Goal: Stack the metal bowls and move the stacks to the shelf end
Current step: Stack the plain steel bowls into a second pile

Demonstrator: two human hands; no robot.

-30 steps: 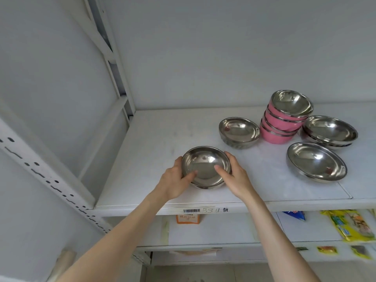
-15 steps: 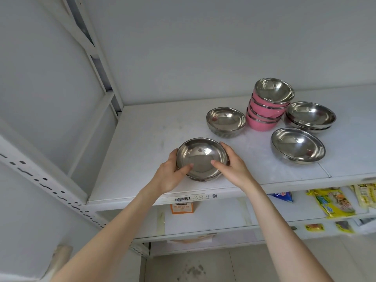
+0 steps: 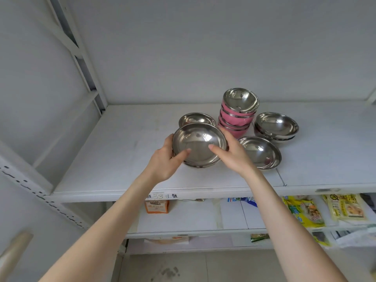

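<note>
Since a moment ago we lift the bowl off the shelf, both hands' fingers clamped on its rim, toward the small bowl for stacking.

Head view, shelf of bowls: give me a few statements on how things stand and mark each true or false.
1. Both hands hold one metal bowl. True: left hand and right hand grip opposite rims.
2. The pink bowls are stacked. True.
3. The held bowl is upside down. False: its opening faces up.
4. The shelf is packed full on its left side. False: that part is bare.
5. Packets lie on the shelf below. True.
</note>
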